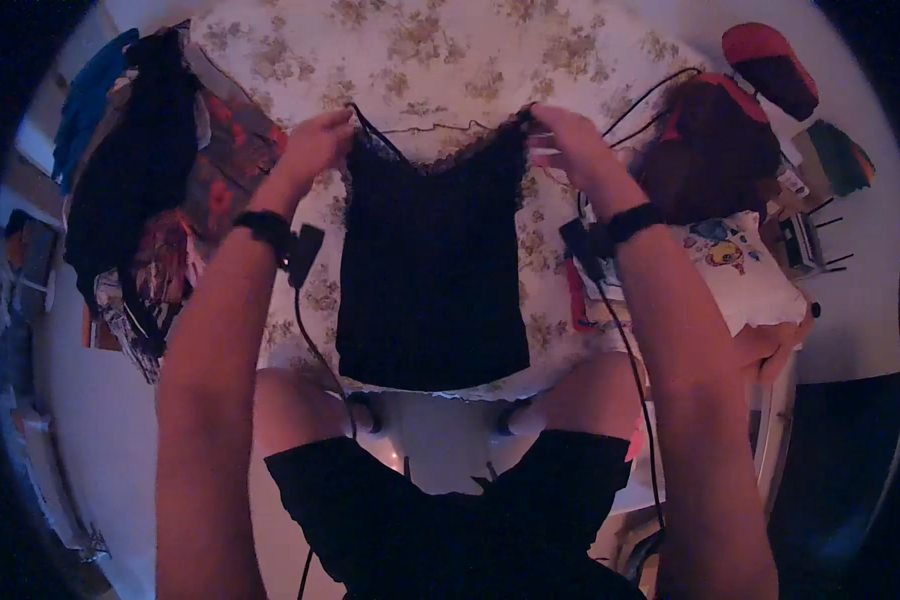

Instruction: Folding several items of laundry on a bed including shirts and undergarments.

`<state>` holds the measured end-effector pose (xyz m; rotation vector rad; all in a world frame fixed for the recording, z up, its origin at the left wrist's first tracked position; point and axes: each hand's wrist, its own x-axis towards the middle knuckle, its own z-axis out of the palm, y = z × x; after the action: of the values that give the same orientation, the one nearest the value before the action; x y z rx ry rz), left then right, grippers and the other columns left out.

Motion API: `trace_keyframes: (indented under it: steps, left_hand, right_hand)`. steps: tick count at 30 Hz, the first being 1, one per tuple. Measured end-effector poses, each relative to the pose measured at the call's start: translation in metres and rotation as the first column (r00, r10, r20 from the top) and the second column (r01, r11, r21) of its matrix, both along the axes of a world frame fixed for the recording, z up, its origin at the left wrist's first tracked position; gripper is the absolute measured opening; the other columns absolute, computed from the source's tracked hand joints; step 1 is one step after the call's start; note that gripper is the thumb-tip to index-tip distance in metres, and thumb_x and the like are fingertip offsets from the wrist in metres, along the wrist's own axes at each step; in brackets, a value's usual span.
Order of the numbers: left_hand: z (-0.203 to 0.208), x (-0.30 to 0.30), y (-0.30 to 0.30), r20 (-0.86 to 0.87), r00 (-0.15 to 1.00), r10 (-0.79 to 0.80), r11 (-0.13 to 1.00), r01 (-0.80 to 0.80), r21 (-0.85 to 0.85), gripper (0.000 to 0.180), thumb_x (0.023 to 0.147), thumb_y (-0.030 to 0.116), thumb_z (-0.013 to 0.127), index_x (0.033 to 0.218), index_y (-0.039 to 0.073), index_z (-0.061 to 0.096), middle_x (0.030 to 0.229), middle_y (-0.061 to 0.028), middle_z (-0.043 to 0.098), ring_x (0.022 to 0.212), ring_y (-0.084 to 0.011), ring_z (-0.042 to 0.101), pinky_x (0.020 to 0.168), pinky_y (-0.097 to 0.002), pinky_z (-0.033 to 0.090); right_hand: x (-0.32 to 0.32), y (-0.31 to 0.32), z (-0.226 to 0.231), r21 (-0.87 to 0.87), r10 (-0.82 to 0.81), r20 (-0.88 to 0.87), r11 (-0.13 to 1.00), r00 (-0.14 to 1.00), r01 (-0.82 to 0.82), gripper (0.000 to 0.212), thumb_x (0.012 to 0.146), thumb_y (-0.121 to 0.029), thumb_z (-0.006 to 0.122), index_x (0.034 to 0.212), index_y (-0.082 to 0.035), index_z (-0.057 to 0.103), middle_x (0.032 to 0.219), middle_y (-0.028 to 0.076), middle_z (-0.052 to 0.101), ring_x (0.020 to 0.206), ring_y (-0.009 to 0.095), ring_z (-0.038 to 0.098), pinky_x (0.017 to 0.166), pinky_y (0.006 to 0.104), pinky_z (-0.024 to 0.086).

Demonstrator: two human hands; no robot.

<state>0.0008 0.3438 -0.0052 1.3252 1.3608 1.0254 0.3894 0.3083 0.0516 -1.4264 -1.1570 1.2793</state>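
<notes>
A black camisole [432, 270] with a lace-trimmed neckline lies spread out in front of me, its hem toward my knees. At its upper left corner, my left hand [319, 150] is closed on the camisole where a thin strap begins. My right hand [572, 148] pinches the opposite upper corner, by the lace edge, with its lower fingers a little apart. Both wrists wear dark bands with small black boxes and cables.
Under the camisole is a floral cloth [450, 60]. Dark and patterned clothes [135, 170] are heaped on the left. On the right lie a dark red garment [715, 150], a red and black cap [770, 70] and a white printed cloth [735, 265].
</notes>
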Motion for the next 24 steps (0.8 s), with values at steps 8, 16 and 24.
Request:
trace_keyframes:
  steps: [8,16,24]
  left_hand:
    - [-0.159,-0.045,-0.177,-0.504,0.859,-0.09,0.965,-0.05,-0.258,0.039,0.091,0.027,0.073,0.117,-0.002,0.07,0.097,-0.0155,0.076,0.086,-0.025,0.072,0.082,-0.0383,0.057]
    - [-0.156,-0.026,-0.29,-0.535,0.842,-0.064,0.962,-0.09,-0.258,0.039,0.084,0.027,0.081,0.107,-0.002,0.069,0.093,-0.0138,0.073,0.086,-0.0272,0.069,0.084,-0.0383,0.054]
    - [-0.172,-0.021,-0.298,-0.176,0.97,0.166,0.961,-0.2,-0.193,0.016,0.09,0.008,0.075,0.086,0.005,0.059,0.08,-0.0025,0.064,0.075,-0.0117,0.056,0.07,-0.0303,0.047]
  right_hand:
    - [-0.007,-0.129,-0.179,-0.06,0.163,0.553,0.986,0.817,-0.156,0.04,0.092,-0.03,0.066,0.117,0.001,0.072,0.106,0.023,0.075,0.107,0.039,0.071,0.097,0.0453,0.054]
    - [0.006,-0.267,-0.217,-0.22,0.085,0.608,0.973,0.789,0.066,0.042,0.087,-0.033,0.074,0.114,0.0,0.072,0.101,0.02,0.075,0.102,0.036,0.072,0.093,0.0458,0.055]
    - [0.011,-0.276,-0.24,-0.292,0.132,0.535,0.956,0.834,0.035,0.033,0.083,-0.029,0.077,0.098,-0.001,0.067,0.089,0.017,0.071,0.07,0.03,0.069,0.07,0.0466,0.058]
